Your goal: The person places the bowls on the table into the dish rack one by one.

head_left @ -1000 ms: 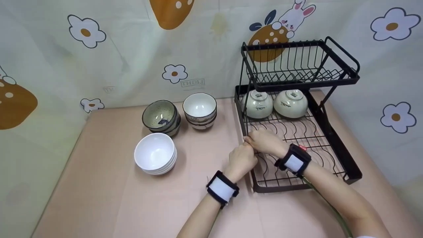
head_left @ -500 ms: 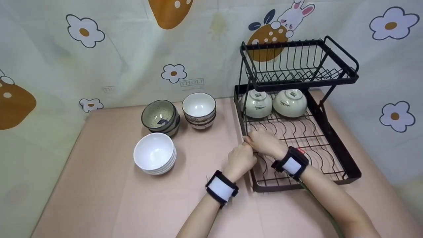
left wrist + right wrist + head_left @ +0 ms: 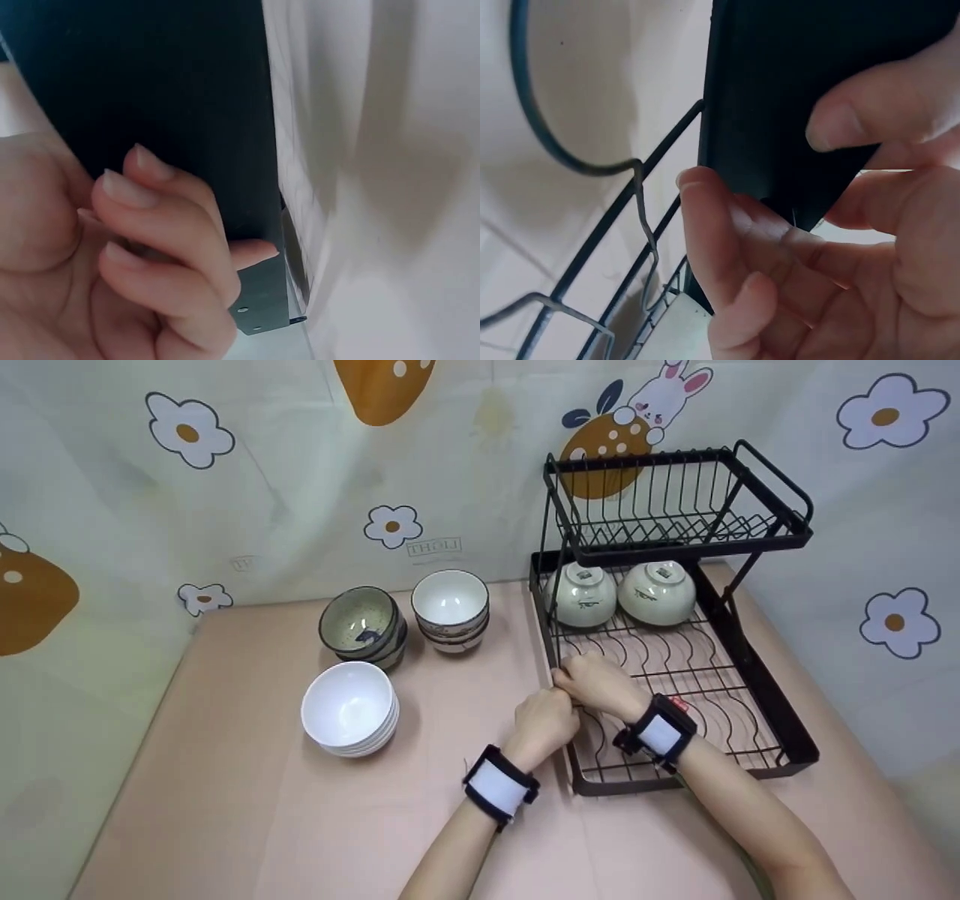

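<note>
In the head view, we are holding the black rack (image 3: 766,686) at three o'clock, left hand (image 3: 546,724) and right hand (image 3: 600,684) pinching its side. White bowls (image 3: 350,709) are sitting at eight o'clock.

Since a second ago, the strap on the right wrist (image 3: 658,735) has dropped slightly toward the near edge of the rack (image 3: 784,720), and the right forearm (image 3: 757,802) has swung a little leftward. Less of the green cable (image 3: 739,851) shows beneath it. The head view has shifted minutely, setting the counter (image 3: 210,780) a touch farther left.
</note>
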`<state>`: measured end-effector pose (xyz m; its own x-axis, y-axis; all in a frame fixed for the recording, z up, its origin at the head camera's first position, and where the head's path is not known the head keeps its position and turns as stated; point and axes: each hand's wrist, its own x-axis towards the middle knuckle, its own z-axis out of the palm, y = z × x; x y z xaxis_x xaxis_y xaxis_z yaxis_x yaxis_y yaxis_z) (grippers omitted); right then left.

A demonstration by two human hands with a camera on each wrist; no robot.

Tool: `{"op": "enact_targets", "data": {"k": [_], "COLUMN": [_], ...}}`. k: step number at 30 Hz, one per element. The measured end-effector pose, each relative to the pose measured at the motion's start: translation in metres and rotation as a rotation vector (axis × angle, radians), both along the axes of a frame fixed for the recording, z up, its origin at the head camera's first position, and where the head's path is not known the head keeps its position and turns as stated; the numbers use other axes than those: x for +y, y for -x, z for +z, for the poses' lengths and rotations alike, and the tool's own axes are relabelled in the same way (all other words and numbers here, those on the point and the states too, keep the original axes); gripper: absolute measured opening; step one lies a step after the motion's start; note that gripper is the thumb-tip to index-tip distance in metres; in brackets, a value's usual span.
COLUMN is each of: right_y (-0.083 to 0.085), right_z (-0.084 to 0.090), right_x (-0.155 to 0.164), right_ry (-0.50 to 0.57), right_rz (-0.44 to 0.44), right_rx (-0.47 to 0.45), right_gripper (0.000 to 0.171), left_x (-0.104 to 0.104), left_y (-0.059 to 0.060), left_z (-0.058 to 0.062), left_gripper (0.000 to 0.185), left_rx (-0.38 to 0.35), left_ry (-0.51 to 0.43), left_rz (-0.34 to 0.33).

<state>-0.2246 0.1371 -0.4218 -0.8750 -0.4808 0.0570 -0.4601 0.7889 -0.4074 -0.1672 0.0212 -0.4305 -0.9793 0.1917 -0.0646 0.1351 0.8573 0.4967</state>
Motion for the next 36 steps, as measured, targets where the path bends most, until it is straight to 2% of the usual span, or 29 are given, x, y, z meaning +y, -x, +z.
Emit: {"op": "enact_targets", "data": {"k": [6, 10, 13, 17, 22, 27, 31, 36], "right_y": [0.001, 0.001, 0.001, 0.0, 0.0, 0.0, 0.0, 0.0], "right_z": [0.0, 0.0, 0.0, 0.0, -0.001, -0.001, 0.0, -0.001], "right_x": [0.0, 0.0, 0.0, -0.001, 0.0, -0.001, -0.001, 0.0], "right_ry": [-0.003, 0.002, 0.0, -0.018, -0.035, -0.038, -0.021, -0.018], "right_rz": [-0.037, -0.05, -0.037, -0.017, -0.014, -0.012, -0.013, -0.021], "right_rx": [-0.039, -0.078, -0.065, -0.033, -0.008, 0.039, 0.019, -0.007], "right_gripper": [0.031, 0.03, 0.031, 0.033, 0.033, 0.035, 0.036, 0.036], "left_x": [-0.01, -0.024, -0.035, -0.051, -0.073, -0.099, -0.114, -0.122], "left_y": [0.002, 0.006, 0.01, 0.016, 0.019, 0.015, 0.019, 0.032], "left_z": [0.009, 0.015, 0.018, 0.022, 0.033, 0.045, 0.042, 0.033], "left_gripper": [0.033, 0.041, 0.04, 0.033, 0.03, 0.026, 0.029, 0.036], "left_rx": [-0.051, -0.095, -0.107, -0.066, 0.035, 0.182, 0.238, 0.198], "left_ry": [-0.056, -0.137, -0.189, -0.194, -0.162, -0.154, -0.191, -0.28], "left_rz": [-0.039, -0.017, 0.041, 0.129, 0.259, 0.38, 0.491, 0.627]}}
